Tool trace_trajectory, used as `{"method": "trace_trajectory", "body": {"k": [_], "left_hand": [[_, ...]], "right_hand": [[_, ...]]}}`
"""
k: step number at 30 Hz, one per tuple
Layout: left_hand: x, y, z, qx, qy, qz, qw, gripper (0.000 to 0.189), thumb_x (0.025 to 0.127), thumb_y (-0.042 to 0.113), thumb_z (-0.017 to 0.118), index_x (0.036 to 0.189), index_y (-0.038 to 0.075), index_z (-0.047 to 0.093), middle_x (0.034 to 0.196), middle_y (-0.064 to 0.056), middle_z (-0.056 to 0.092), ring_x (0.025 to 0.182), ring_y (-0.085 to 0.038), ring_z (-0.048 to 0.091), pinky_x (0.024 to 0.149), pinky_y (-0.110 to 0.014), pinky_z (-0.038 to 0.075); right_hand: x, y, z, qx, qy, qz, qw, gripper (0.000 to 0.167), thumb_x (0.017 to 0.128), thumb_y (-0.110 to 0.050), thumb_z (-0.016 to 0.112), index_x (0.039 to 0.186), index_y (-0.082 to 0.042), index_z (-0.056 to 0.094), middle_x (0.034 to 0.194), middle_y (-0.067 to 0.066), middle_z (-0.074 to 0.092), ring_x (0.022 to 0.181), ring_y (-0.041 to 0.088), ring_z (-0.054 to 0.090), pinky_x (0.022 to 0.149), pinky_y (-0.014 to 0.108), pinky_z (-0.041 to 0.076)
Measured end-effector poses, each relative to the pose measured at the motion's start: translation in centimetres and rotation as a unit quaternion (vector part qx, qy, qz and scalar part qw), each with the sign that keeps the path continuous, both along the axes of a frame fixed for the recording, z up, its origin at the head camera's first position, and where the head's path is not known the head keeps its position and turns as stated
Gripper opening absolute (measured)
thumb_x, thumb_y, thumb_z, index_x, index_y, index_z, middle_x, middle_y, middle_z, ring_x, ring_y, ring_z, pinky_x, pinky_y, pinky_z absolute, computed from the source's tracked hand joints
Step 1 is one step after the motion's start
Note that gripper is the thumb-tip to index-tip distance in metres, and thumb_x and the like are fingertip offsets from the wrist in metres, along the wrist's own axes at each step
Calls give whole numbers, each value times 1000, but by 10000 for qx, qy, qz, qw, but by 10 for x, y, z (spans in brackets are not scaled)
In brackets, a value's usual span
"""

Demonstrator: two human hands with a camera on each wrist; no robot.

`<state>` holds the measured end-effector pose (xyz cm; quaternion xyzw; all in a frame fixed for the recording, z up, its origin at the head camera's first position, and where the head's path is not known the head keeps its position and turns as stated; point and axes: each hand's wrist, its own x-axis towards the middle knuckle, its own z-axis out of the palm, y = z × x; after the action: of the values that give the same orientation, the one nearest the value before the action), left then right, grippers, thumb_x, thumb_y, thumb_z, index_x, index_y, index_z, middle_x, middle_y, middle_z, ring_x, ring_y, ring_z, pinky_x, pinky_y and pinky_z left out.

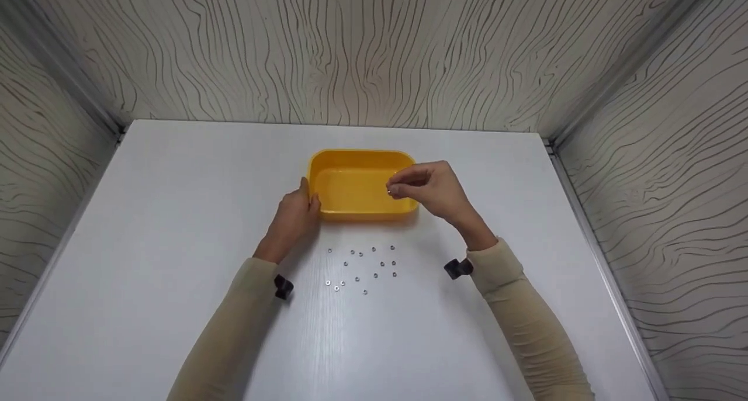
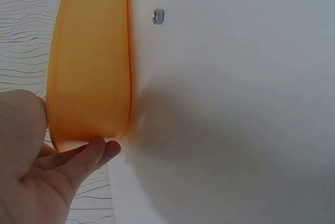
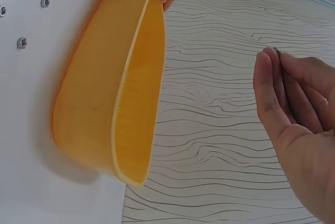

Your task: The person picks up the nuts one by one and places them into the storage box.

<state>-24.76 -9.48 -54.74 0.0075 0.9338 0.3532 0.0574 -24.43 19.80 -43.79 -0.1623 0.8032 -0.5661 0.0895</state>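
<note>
A yellow plastic bin (image 1: 365,216) stands on the white table. My left hand (image 1: 293,217) grips its left end at the rim; in the left wrist view the fingers (image 2: 86,164) lie against the outside of the end wall. Over the bin's right side, my right hand (image 1: 435,190) pinches a small metal nut (image 1: 389,192) between thumb and fingertips. Only a dark edge of that nut (image 3: 276,51) shows in the right wrist view. The part of the bin's floor that shows holds nothing.
Several loose nuts (image 1: 357,279) lie scattered on the white table (image 1: 175,214) in front of the bin, between the two forearms. One nut (image 2: 158,16) lies close to the bin's front wall. Wood-patterned panels (image 1: 350,50) enclose the table at the back and sides.
</note>
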Motion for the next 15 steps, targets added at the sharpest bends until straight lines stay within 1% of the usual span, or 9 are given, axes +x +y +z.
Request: {"method": "trace_trajectory", "body": {"k": [3,6,10,12,15], "left_hand": [[1,1,-1,1,34,7,10000,66,112,27,45,164,-6,21,128,-22,66,97,-23,60,88,-35,57],[2,3,-1,37,73,30,10000,66,112,27,44,164,-5,21,123,-20,67,94,-22,60,87,-34,58],[2,4,-2,74,119,-22,9999,66,112,28,44,164,-5,20,129,-21,66,94,-22,60,91,-36,60],[2,3,-2,83,158,-10,9998,66,112,26,44,164,-6,21,127,-22,67,91,-21,60,89,-36,60],[1,2,-3,33,212,15,9998,65,111,25,44,163,-7,22,118,-21,69,87,-21,59,82,-33,57]], "right_hand": [[-15,2,-4,-122,-349,24,9993,19,93,-8,79,110,0,80,106,16,80,92,21,79,86,32,64],[-29,4,-9,-119,-577,-85,9982,23,93,-8,79,112,4,78,106,16,80,92,20,79,86,32,64],[-46,5,-17,85,-771,-335,9964,19,93,-6,78,110,3,78,104,15,80,91,19,79,85,32,64],[-54,4,-23,154,-926,-384,9948,18,93,-6,78,109,2,78,105,16,79,91,19,79,86,33,64],[-64,2,-32,222,-1184,-397,9919,19,94,-7,77,111,2,77,107,16,79,93,20,79,91,38,63]]}}
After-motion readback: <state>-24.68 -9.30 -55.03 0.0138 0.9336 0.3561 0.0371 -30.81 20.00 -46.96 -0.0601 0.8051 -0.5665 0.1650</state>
